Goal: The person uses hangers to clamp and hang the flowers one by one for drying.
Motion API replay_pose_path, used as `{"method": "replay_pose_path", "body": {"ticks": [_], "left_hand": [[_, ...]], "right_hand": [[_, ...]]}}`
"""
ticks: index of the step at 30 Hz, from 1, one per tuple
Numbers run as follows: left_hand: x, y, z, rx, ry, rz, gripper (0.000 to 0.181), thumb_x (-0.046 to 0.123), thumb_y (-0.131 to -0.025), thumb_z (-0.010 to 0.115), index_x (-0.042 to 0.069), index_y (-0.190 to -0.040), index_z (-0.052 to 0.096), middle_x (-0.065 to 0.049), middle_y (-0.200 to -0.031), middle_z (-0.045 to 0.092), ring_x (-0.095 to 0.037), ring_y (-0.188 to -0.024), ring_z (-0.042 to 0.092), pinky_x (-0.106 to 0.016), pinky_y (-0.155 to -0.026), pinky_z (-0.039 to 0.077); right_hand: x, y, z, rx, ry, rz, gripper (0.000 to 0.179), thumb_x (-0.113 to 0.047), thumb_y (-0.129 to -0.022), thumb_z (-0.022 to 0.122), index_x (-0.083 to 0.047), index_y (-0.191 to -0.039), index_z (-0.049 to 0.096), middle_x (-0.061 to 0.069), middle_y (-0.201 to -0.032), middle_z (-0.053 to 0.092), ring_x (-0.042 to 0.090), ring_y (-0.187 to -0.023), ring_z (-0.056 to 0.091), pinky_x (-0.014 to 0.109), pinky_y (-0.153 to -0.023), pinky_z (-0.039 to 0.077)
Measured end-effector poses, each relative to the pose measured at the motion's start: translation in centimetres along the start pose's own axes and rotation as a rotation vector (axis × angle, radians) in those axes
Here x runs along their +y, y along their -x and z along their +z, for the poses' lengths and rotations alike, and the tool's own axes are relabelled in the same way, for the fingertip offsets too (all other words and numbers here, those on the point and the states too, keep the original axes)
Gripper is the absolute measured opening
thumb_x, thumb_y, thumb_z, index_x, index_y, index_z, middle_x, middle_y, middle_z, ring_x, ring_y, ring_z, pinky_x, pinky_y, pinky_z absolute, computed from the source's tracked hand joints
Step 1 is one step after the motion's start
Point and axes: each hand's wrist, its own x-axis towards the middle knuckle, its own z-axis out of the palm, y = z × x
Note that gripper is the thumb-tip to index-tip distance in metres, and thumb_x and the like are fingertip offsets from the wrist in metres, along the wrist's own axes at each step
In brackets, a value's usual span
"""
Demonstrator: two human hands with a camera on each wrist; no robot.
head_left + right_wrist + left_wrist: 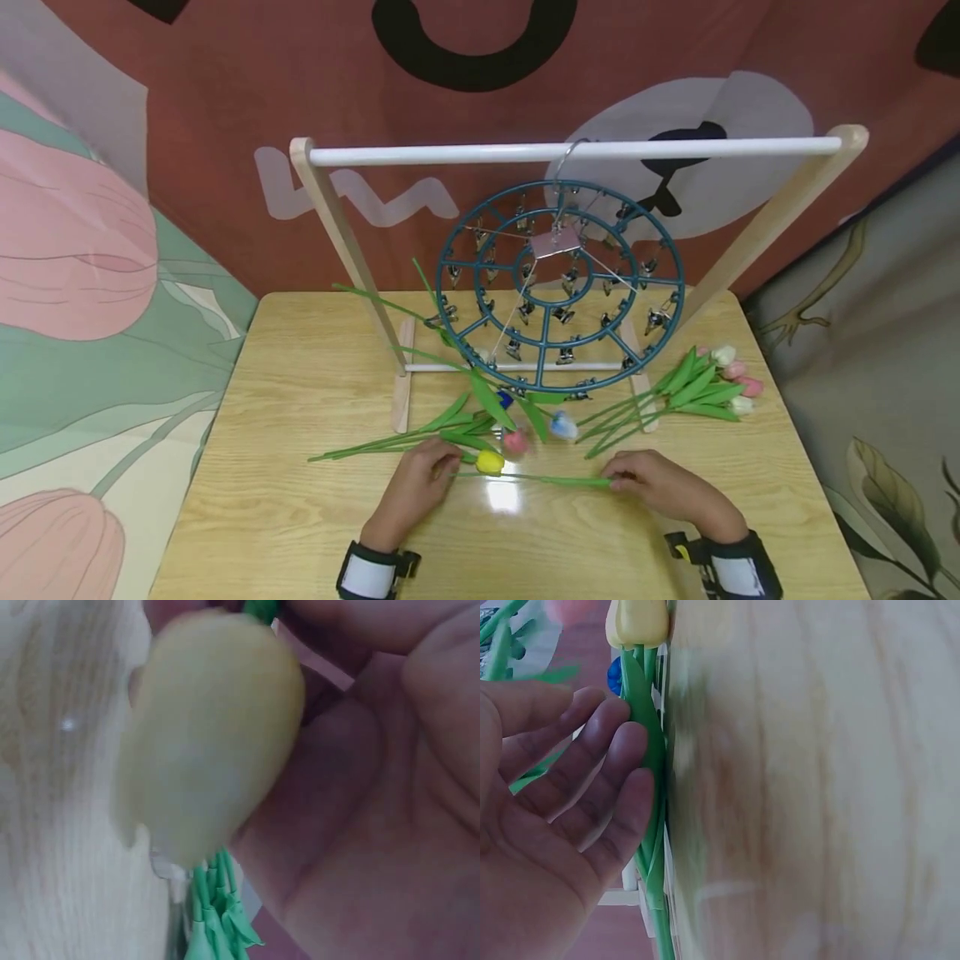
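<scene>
My right hand [652, 482] pinches a tulip by its green stem [532, 477], close under the bloom. That pale yellowish bloom [214, 735] fills much of the right wrist view; in the head view the hand hides it. The stem runs left along the table toward my left hand [422, 482]. In the left wrist view, the left fingers [611, 761] are loosely bent, with nothing gripped. Their tips lie against or just in front of the green leaves of a yellow tulip [637, 622]; contact is unclear. Pink [515, 442], light blue [564, 426] and dark blue [506, 400] tulips lie behind it.
A wooden rack with a white bar [465, 155] stands at the back. From it hangs a round teal hanger [543, 367] with several metal clips, above the loose stems. A bunch of pink and white tulips [693, 387] lies at the right on the wooden table [255, 500].
</scene>
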Motion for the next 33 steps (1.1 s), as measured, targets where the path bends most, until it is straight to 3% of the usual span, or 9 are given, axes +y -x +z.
{"method": "replay_pose_path", "body": {"ticks": [5, 10, 15, 20, 23, 25, 29, 33], "left_hand": [[-0.2, 0.0, 0.1, 0.023, 0.034, 0.014, 0.014, 0.000, -0.090, 0.075, 0.010, -0.100, 0.076, 0.003, -0.097, 0.073, -0.007, -0.087, 0.068, -0.024, -0.077, 0.061], [-0.2, 0.0, 0.1, 0.033, 0.029, 0.019, 0.016, -0.001, -0.089, 0.075, 0.009, -0.101, 0.076, 0.000, -0.099, 0.074, -0.011, -0.089, 0.070, -0.026, -0.078, 0.062], [1.1, -0.2, 0.0, 0.056, -0.014, 0.069, 0.011, 0.003, -0.093, 0.074, 0.007, -0.103, 0.077, -0.001, -0.099, 0.075, -0.010, -0.090, 0.070, -0.025, -0.077, 0.062], [4.3, -0.5, -0.1, 0.123, 0.024, 0.243, 0.016, 0.002, -0.092, 0.075, 0.003, -0.108, 0.075, -0.005, -0.101, 0.076, -0.013, -0.089, 0.071, -0.026, -0.076, 0.062], [6.0, -1.0, 0.1, 0.123, 0.149, 0.327, 0.027, 0.002, -0.094, 0.073, 0.000, -0.120, 0.071, -0.012, -0.114, 0.076, -0.022, -0.097, 0.074, -0.027, -0.079, 0.064], [7.0, -1.5, 0.3, 0.087, 0.279, 0.333, 0.033, 0.003, -0.096, 0.070, -0.001, -0.129, 0.067, -0.016, -0.122, 0.074, -0.030, -0.102, 0.074, -0.028, -0.082, 0.064], [8.5, -2.5, 0.9, 0.002, 0.570, 0.257, 0.037, 0.003, -0.099, 0.067, -0.002, -0.134, 0.061, -0.022, -0.125, 0.070, -0.038, -0.109, 0.072, -0.034, -0.089, 0.063], [9.9, -3.3, 1.7, -0.012, 0.794, 0.166, 0.038, 0.001, -0.098, 0.066, -0.007, -0.135, 0.060, -0.028, -0.129, 0.067, -0.035, -0.117, 0.070, -0.036, -0.095, 0.061]], "right_hand": [[0.3, -0.1, 0.3, -0.021, -0.029, -0.023, 0.019, -0.016, -0.105, 0.059, -0.009, -0.112, 0.074, 0.006, -0.096, 0.068, 0.000, -0.080, 0.054, 0.023, -0.065, 0.050], [-0.7, -0.1, -0.1, 0.049, 0.010, -0.109, 0.018, -0.016, -0.105, 0.059, -0.011, -0.114, 0.074, 0.006, -0.100, 0.069, -0.001, -0.082, 0.055, 0.023, -0.065, 0.051], [-2.3, -0.1, -0.5, 0.204, 0.096, -0.226, 0.015, -0.015, -0.102, 0.064, -0.015, -0.113, 0.074, -0.001, -0.102, 0.071, -0.001, -0.085, 0.059, 0.023, -0.067, 0.054], [-4.0, -0.7, -0.3, 0.422, 0.179, -0.323, 0.020, -0.005, -0.093, 0.073, -0.018, -0.108, 0.076, -0.005, -0.102, 0.074, 0.001, -0.092, 0.066, 0.022, -0.072, 0.059], [-4.9, -1.3, 0.1, 0.511, 0.182, -0.371, 0.026, 0.000, -0.087, 0.078, -0.018, -0.106, 0.076, -0.006, -0.100, 0.074, 0.002, -0.088, 0.067, 0.019, -0.072, 0.058], [-5.4, -1.7, 0.4, 0.537, 0.168, -0.398, 0.028, 0.002, -0.085, 0.079, -0.018, -0.105, 0.077, -0.006, -0.100, 0.074, 0.002, -0.086, 0.067, 0.018, -0.072, 0.058], [-6.0, -2.5, 1.1, 0.563, 0.142, -0.437, 0.031, 0.003, -0.082, 0.081, -0.018, -0.105, 0.076, -0.005, -0.100, 0.074, 0.003, -0.087, 0.067, 0.017, -0.075, 0.059], [-6.4, -3.3, 1.5, 0.573, 0.111, -0.483, 0.029, 0.002, -0.083, 0.081, -0.018, -0.105, 0.076, -0.005, -0.098, 0.074, 0.006, -0.086, 0.068, 0.018, -0.074, 0.059]]}}
